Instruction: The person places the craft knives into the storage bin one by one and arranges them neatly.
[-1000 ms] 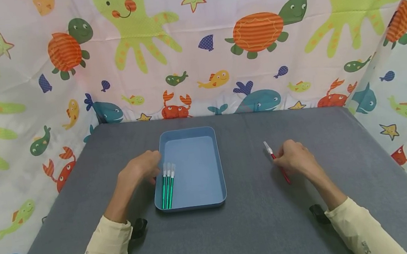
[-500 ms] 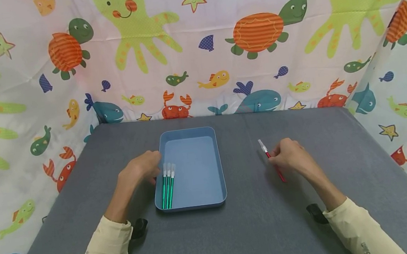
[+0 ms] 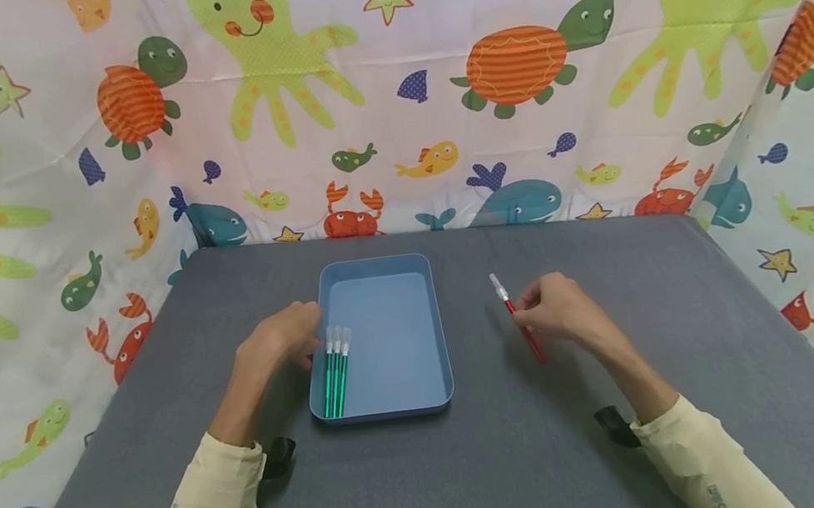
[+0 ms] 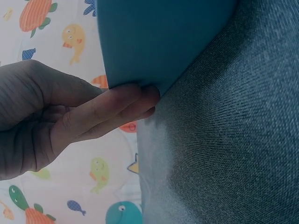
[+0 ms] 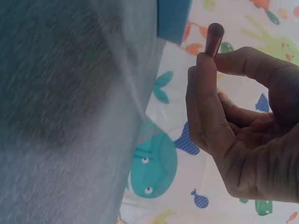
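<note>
My left hand (image 3: 286, 333) grips the left rim of a shallow blue tray (image 3: 395, 335), with thumb and fingers on either side of its wall (image 4: 159, 42) in the left wrist view. Inside, along the tray's left side, lie several slim green pens (image 3: 336, 379) with clear caps pointing away from me. To the right of the tray, my right hand (image 3: 556, 304) pinches a red pen (image 3: 508, 304) around its middle, capped end tilted up and left. The right wrist view shows the pen's rounded dark red end (image 5: 214, 38) sticking out between thumb and fingers.
Grey cloth covers the table (image 3: 491, 462). A white curtain (image 3: 392, 121) printed with sea animals hangs along the back and both sides. Dark wrist-worn devices (image 3: 615, 426) sit under both cuffs.
My right hand has carried the red pen leftward, closer to the tray. My left hand, the tray and the green pens have stayed put.
</note>
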Demonstrator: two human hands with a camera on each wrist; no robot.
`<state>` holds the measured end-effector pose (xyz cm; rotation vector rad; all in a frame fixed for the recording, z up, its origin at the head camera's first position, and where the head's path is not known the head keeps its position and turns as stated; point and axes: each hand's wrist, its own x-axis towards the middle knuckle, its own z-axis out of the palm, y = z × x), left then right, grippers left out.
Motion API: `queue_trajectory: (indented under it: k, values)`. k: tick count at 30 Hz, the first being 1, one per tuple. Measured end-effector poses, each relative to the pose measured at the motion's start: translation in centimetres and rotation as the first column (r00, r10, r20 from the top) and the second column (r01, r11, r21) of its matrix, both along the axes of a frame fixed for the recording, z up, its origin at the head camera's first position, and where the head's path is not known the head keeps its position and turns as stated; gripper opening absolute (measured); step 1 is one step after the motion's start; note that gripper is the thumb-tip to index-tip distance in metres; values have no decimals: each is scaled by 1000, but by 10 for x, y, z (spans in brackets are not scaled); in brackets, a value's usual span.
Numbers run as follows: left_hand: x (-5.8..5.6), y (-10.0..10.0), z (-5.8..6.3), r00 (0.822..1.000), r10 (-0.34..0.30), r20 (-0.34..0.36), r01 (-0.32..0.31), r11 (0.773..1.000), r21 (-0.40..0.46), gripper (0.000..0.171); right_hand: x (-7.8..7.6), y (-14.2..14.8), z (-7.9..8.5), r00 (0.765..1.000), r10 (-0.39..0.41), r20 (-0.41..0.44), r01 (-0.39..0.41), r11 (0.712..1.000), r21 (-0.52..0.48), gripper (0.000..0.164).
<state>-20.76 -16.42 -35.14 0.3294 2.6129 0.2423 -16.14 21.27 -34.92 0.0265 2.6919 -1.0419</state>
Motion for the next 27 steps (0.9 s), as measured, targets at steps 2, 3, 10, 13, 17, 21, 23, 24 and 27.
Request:
queue_trajectory:
  k: [2, 3, 10, 13, 17, 21, 23, 24, 27]
  values:
    - [0, -1, -1, 1000, -11, -8, 11, 1000, -2, 34, 0, -5, 2, 1000, 4, -5, -5, 1000, -18, 15]
    - [-1, -1, -1, 1000, -16, -12, 16, 1000, -3, 34, 0, -8, 3, 1000, 9, -8, -9, 1000, -25, 16]
    - [-1, -1, -2, 999, -28, -20, 28, 1000, 12, 31, 0, -29, 7, 999, 38, -24, -39, 998, -56, 16]
    - [-1, 1, -3, 999, -28, -23, 28, 999, 29, 28, -2, -36, 7, 997, 55, -45, -58, 997, -59, 15]
    - [-2, 1, -3, 1000, -21, -20, 22, 1000, 16, 30, -4, -53, 6, 993, 96, -75, -101, 992, -72, 13]
    - [-2, 0, -2, 1000, -16, -13, 16, 1000, 1, 30, -5, -79, 1, 984, 151, -90, -158, 985, -69, 11]
    - [-2, -1, -2, 1000, -10, -9, 10, 1000, 7, 30, -6, -93, -3, 980, 175, -91, -181, 981, -63, 9]
    - [-1, -1, -2, 1000, -8, -7, 8, 1000, 11, 30, -6, -99, -5, 980, 179, -88, -186, 980, -69, 9]
    - [-1, -2, -1, 1000, -7, -5, 7, 1000, 21, 30, -7, -118, -10, 981, 183, -70, -189, 977, -95, 7]
